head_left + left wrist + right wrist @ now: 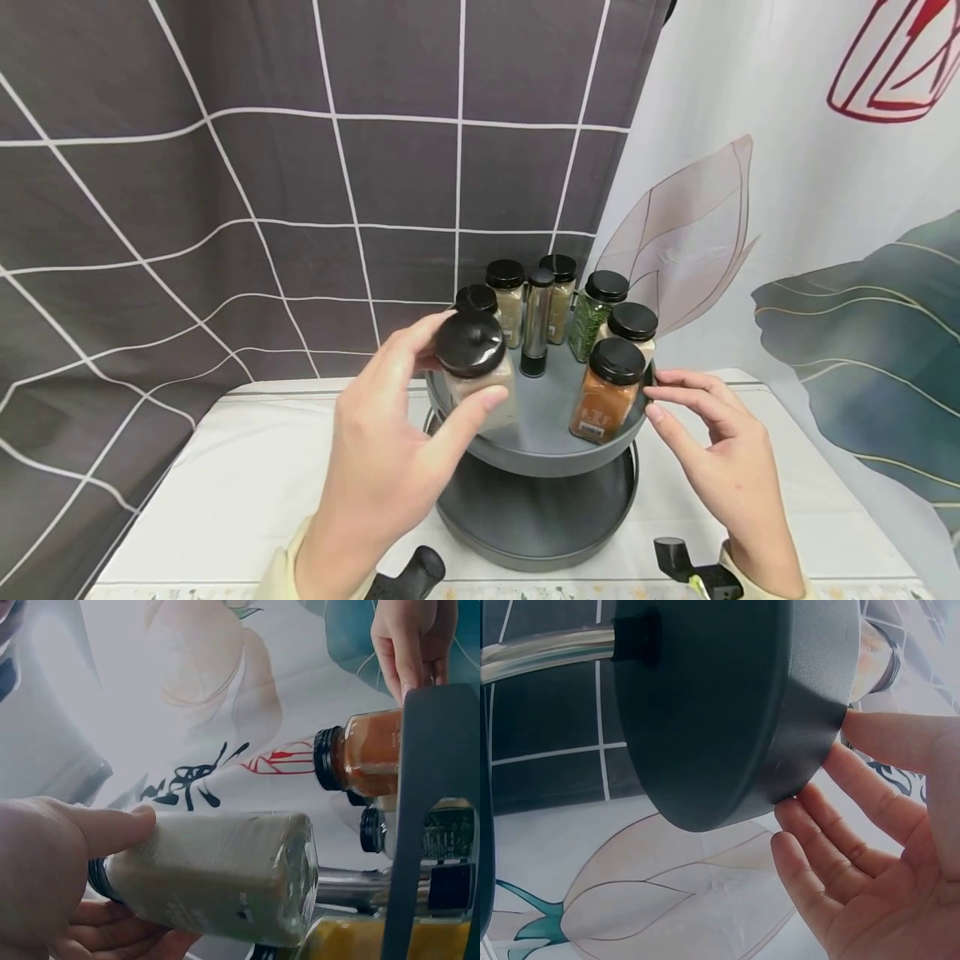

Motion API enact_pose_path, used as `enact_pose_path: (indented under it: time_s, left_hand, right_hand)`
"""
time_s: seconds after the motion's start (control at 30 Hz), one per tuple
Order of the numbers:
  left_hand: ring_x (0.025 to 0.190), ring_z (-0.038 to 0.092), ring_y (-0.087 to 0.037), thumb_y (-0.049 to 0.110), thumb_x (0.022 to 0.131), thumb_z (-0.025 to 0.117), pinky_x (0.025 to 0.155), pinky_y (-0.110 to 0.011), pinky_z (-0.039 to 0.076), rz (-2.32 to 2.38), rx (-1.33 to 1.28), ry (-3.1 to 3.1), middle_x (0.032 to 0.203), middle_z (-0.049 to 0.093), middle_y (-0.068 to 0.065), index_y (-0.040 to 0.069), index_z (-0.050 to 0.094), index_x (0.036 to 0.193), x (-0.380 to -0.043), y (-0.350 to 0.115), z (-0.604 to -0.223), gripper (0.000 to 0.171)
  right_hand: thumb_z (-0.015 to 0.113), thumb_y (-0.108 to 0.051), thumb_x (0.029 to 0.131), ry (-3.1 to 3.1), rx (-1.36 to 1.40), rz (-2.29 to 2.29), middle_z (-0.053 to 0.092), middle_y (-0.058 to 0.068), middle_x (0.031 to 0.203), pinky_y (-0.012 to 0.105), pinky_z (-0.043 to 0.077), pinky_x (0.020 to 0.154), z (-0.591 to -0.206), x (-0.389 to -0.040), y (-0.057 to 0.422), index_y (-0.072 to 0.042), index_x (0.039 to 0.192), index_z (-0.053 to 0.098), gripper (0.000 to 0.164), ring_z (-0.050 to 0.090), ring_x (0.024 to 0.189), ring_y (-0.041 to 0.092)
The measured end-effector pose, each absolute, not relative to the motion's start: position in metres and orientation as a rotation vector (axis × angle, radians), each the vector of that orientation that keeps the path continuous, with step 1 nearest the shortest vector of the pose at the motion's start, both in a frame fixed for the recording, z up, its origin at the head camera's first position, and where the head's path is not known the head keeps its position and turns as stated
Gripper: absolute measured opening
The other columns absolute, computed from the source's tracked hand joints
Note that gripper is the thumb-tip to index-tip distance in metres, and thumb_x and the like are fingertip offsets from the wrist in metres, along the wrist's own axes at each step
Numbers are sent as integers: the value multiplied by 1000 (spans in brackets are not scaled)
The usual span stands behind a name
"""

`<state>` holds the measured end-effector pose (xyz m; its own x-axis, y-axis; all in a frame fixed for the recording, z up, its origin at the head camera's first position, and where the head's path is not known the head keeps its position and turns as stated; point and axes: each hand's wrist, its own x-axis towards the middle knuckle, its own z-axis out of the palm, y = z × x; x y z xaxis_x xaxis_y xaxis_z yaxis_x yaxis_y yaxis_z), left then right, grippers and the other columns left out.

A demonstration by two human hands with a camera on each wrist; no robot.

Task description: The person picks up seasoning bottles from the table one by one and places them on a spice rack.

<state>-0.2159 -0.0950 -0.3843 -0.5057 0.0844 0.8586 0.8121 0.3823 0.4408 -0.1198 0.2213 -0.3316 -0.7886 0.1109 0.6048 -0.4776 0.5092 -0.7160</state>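
In the head view my left hand (397,442) grips a square glass spice jar (483,396) with a black lid, thumb on the near side and fingers round the far side. The left wrist view shows the jar's pale powder (217,877) and its base, apart from the tray wall in that view. This jar is over the left part of the upper tray (551,417) of a grey two-tier rack. My right hand (720,450) touches the tray's right rim with its fingertips, fingers loosely extended; the right wrist view shows them against the outer wall (810,712).
On the upper tray stand an orange-brown spice jar (606,400), a green herb jar (592,321) and several other black-lidded jars round the central post (536,321). The lower tray (536,508) sits below on the white tabletop (255,475). A dark grid-patterned curtain (397,175) hangs behind.
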Motion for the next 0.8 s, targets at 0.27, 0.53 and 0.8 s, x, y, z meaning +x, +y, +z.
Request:
enact_pose_path:
  time_s: [0.27,0.53,0.8]
  left_hand:
    - [86,58,-13,24,75,77,73,-25,48,-967,-890,-1951,103,62,-4,1,50,124,-116,-54,-241,61]
    - [97,57,-11,29,78,74,85,-24,47,-869,-965,-2042,112,59,-6,0,47,127,-127,-49,-248,62]
    - [99,55,-12,27,84,68,89,-25,46,-727,-1093,-1988,107,58,-3,6,51,125,-137,-41,-253,49]
  right_hand:
    - [71,6,76,-2159,283,1297,60,5,113,18,39,98,-331,-120,222,-4,99,70,25,53,110,15]
    - [70,10,74,-2124,326,1257,59,11,112,14,39,95,-334,-122,222,-1,99,70,27,53,109,13]
    - [71,10,74,-2129,321,1247,59,11,112,14,39,94,-334,-122,222,-2,99,70,28,53,109,13]
